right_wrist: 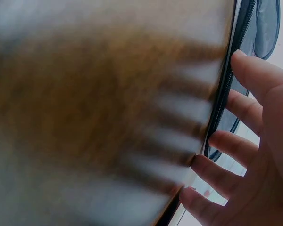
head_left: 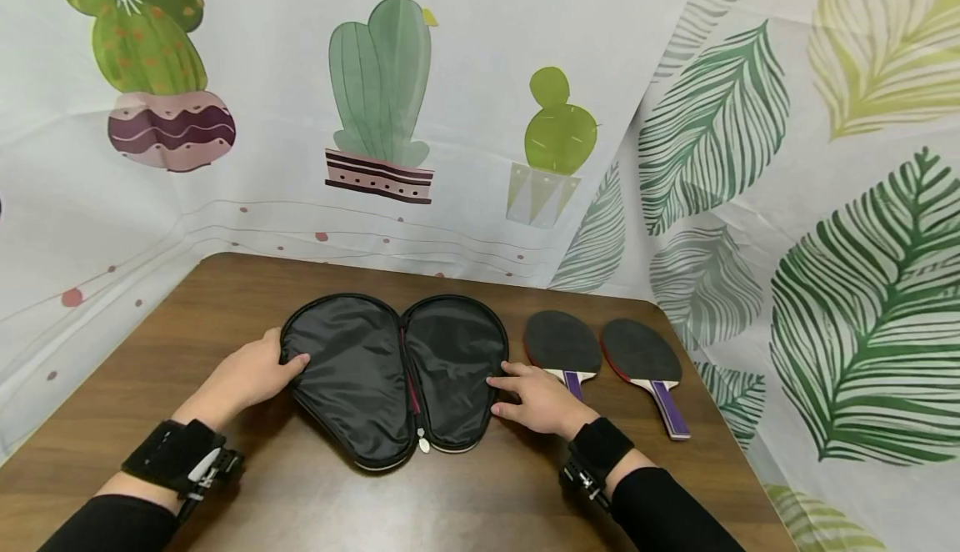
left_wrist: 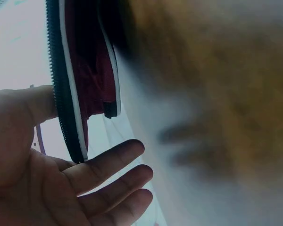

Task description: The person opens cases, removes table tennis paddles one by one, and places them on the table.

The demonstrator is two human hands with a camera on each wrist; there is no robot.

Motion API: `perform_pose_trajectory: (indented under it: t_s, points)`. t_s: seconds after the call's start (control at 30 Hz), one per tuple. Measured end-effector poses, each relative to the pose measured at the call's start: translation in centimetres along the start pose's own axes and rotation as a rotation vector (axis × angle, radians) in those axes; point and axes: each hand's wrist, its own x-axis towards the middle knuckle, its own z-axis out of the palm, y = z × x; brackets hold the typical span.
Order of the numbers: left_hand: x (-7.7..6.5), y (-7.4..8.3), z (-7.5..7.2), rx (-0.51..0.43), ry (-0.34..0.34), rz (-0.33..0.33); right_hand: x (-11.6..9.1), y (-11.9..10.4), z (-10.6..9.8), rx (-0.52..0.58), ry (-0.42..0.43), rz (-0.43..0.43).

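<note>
A black table tennis paddle case (head_left: 348, 368) lies unzipped and spread flat on the wooden table, its two halves side by side. A dark red inner strip and a zipper pull show along the middle. At the case's left edge, my left hand (head_left: 258, 368) pinches the rim between thumb and index finger; the other fingers (left_wrist: 118, 186) extend past it in the left wrist view. Against the right rim, my right hand (head_left: 542, 398) rests with its fingers spread. Its fingertips touch the zipper edge (right_wrist: 220, 96) in the right wrist view.
Right of the case lie two table tennis paddles, one (head_left: 562, 342) partly behind my right hand and another (head_left: 643, 350) nearer the table's right edge. A printed cloth (head_left: 480, 118) with cacti and leaves hangs behind the table (head_left: 465, 506).
</note>
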Motion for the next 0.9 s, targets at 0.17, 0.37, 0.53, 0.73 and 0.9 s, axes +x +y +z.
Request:
perform_pose_trajectory:
  t_s: [0.17, 0.37, 0.53, 0.73, 0.9]
  points:
    - [0.1, 1.0, -0.9, -0.003, 0.009, 0.009, 0.0, -0.2, -0.1, -0.006, -0.018, 0.023]
    - [0.2, 2.8, -2.0, -0.006, 0.028, 0.035, 0.1, -0.3, 0.0, -0.033, -0.019, 0.026]
    - [0.8, 5.5, -2.8, -0.073, 0.035, 0.080, 0.2, -0.3, 0.3, -0.035, 0.006, 0.026]
    - [1.9, 8.8, -2.2, -0.230, 0.086, 0.139, 0.3, -0.8, 0.2, -0.049, 0.019, 0.051]
    - [3.1, 10.7, -1.4, -0.445, 0.012, 0.214, 0.2, -0.8, 0.4, -0.057, 0.021, 0.054]
